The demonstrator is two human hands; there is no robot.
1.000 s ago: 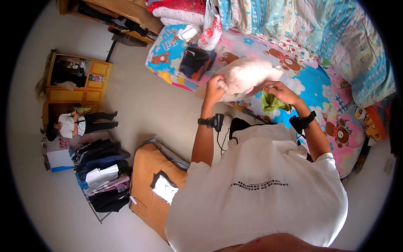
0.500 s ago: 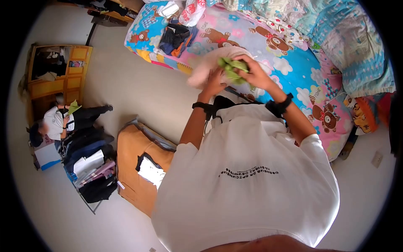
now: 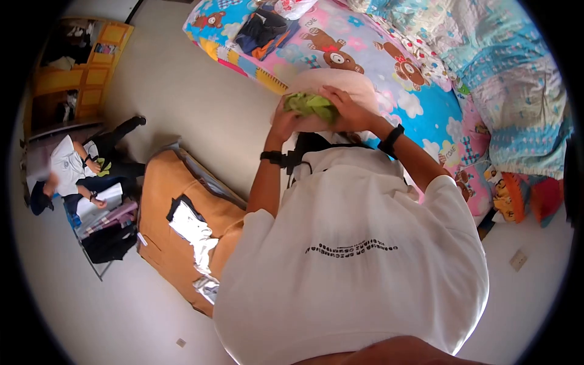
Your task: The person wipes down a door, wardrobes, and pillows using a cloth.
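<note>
A crumpled green cloth (image 3: 309,106) lies bunched between my two hands, against a pale pink, soft, rounded item (image 3: 351,84). My left hand (image 3: 285,119) grips the cloth's left end, with its fingers partly hidden. On the right side, my right hand (image 3: 348,111) has its fingers bent over the cloth and the pink item. Both are held above the near edge of the bed. How the pink item is supported cannot be seen.
Beyond my hands is a bed (image 3: 413,103) with a bear-patterned cover, dark clothes (image 3: 263,30) and a bunched blue-white curtain or quilt (image 3: 486,67). At left are a brown-covered surface (image 3: 176,237), a clothes rack (image 3: 100,267), a wooden cabinet (image 3: 97,79) and another person (image 3: 67,167) holding something green.
My right hand has brought the green cloth leftward to my left hand, which now grips it too. The pink item now sits behind the cloth. The other person has leaned and shifted.
</note>
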